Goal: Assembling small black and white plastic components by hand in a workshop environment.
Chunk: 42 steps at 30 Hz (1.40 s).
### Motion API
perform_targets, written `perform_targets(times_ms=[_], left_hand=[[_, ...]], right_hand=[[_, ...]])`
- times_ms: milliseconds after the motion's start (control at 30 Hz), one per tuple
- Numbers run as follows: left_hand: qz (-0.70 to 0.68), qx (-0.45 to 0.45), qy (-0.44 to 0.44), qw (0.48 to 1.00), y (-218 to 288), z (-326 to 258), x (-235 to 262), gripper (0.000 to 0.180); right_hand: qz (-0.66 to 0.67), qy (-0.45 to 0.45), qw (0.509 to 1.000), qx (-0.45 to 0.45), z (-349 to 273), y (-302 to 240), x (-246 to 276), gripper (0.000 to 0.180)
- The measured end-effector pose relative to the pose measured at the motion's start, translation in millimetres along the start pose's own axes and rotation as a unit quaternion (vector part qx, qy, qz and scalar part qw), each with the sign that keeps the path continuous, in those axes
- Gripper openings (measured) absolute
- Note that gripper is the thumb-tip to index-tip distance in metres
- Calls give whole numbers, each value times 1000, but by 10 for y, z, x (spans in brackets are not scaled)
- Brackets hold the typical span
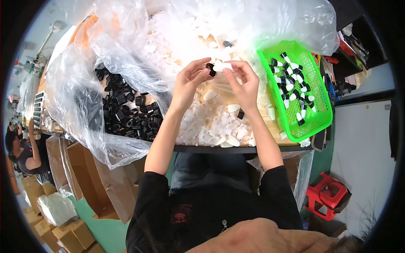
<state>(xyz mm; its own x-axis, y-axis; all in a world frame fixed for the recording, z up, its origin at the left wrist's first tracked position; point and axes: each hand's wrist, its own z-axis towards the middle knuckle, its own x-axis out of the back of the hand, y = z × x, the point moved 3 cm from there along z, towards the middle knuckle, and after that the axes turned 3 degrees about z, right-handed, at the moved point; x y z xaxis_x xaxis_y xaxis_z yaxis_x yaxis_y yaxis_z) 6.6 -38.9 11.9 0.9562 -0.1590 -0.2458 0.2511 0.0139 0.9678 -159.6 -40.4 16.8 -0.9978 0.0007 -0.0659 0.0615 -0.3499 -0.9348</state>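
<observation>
Between thumb and fingers, my left hand [192, 78] pinches a small black ring-shaped cap [211, 70]. My right hand [244, 82] grips a white rounded plastic piece [222, 67], its end close against the black cap; whether the two are joined I cannot tell. Both hands are raised over the middle of the table. Below them lie many loose white and translucent pieces [209, 95]. To the left, a heap of black caps [141, 120] lies in an opened clear plastic bag [80, 105]. At the right, a bright green basket [310, 130] holds several black-and-white joined pieces [290, 87].
Clear plastic sheeting [295, 21] covers the far side. Cardboard boxes [95, 181] stand below the table's left front edge, with more stacked on the floor. A red stool [327, 196] is at the lower right. Another person [27, 152] works at the far left.
</observation>
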Motion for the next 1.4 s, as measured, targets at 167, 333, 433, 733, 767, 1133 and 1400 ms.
perform_targets(times_ms=[167,333,433,733,767,1133,1400], left_hand=[[-34,-4,28,999,-74,-7,26,28],[-72,-17,16,997,-63,-26,-2,27],[-81,-2,19,997,-76,-33,34,25],[-16,-42,41,998,-19,-50,-5,22],[4,-64,44,997,10,-65,-18,21],[-24,-61,35,997,-93,10,42,14],[-28,-58,-16,998,-137,-14,48,11]], right_hand=[[-95,23,989,111,-60,-144,-87,12],[-134,23,979,150,-64,-149,-115,12],[-143,13,977,156,-61,-177,-122,12],[-114,-24,987,111,-66,-83,-141,18],[-110,-24,990,88,-78,-62,-148,23],[-114,-6,989,97,-80,-166,-125,31],[73,-50,994,-64,-51,-69,-81,21]])
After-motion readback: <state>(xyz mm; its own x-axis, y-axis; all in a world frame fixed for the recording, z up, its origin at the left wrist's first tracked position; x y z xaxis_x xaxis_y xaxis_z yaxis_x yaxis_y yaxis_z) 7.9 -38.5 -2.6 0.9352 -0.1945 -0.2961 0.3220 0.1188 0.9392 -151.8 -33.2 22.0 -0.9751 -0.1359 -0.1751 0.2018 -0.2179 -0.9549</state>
